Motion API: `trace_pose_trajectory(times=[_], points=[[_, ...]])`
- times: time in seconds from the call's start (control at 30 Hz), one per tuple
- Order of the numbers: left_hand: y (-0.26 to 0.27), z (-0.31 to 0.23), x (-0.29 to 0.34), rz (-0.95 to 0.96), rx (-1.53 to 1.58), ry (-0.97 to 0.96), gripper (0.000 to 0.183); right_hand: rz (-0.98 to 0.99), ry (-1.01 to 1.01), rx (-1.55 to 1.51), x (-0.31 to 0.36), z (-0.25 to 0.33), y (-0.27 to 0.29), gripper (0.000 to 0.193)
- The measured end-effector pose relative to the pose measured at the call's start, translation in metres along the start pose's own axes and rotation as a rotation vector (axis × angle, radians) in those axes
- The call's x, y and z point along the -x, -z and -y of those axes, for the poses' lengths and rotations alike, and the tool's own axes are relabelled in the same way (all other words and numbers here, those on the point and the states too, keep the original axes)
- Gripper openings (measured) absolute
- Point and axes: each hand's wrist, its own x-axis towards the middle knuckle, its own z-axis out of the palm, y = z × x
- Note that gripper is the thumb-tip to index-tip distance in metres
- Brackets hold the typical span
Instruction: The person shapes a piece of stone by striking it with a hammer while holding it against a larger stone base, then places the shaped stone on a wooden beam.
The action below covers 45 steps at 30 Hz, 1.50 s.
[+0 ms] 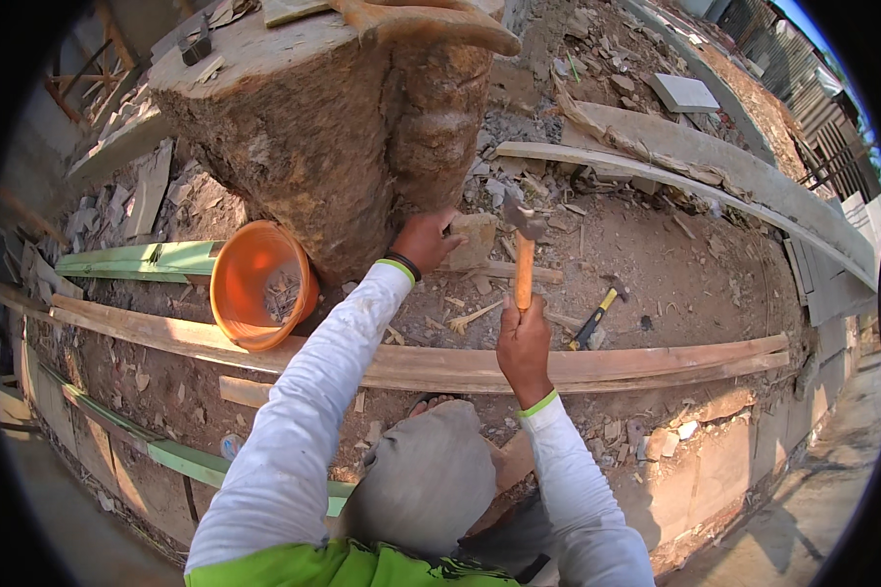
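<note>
Left hand reaches in at the foot of the big brown stump, its fingers curled narrow beside a pale block; whether they pinch something small I cannot tell. Right hand wraps around the orange handle of a hammer, which points away from the body, its metal head at the far end, to the right of the block and clear of the left hand.

For striking low on the stump, I would judge short, measured swings best, since the left fingers are so near the base. Keep the wrist loose and the grip toward the handle's end, as it is here. The eyes should stay on the spot to be hit, and the left fingers should sit well out of the head's line. Firm footing matters too, with long planks lying across the near side.

To the left of the stump, an orange bucket turns its mouth toward the person. Low inside lies a small heap of pale, splintery scraps, and much of the inner wall shows bare. Its near edge overlaps the planks in view; whether it touches them is unclear. A second hammer, with a yellow and black handle, lies to the right on the ground.
</note>
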Motion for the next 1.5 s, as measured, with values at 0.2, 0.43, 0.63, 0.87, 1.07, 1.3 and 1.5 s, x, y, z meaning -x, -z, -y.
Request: trace_pose_trajectory(times=[0.2, 0.43, 0.63, 0.87, 1.07, 1.3, 1.5], points=[[0.001, -0.005, -0.003, -0.005, 0.029, -0.038, 0.035, 0.207, -0.128, 0.021, -0.002, -0.029, -0.012, 0.033], [-0.004, -0.003, 0.0, 0.008, 0.025, -0.12, 0.035, 0.322, -0.741, -0.636, -0.013, 0.018, 0.01, 0.036], [-0.008, -0.017, -0.007, 0.012, -0.019, -0.076, 0.033, 0.148, -0.257, -0.036, -0.011, 0.014, 0.014, 0.041], [-0.012, -0.017, -0.011, 0.055, -0.054, -0.047, 0.033, 0.168, -0.198, 0.167, -0.022, 0.003, 0.019, 0.039], [-0.002, -0.007, -0.004, 0.048, -0.065, -0.048, 0.032, -0.148, 0.064, -0.517, -0.012, 0.058, 0.016, 0.034], [-0.01, -0.013, -0.009, -0.161, -0.056, -0.319, 0.033, 0.198, -0.54, -0.179, 0.021, -0.124, -0.011, 0.029], [-0.008, -0.014, -0.005, 0.033, -0.003, 0.014, 0.032, 0.018, -0.163, -0.414, -0.008, 0.029, 0.021, 0.039]])
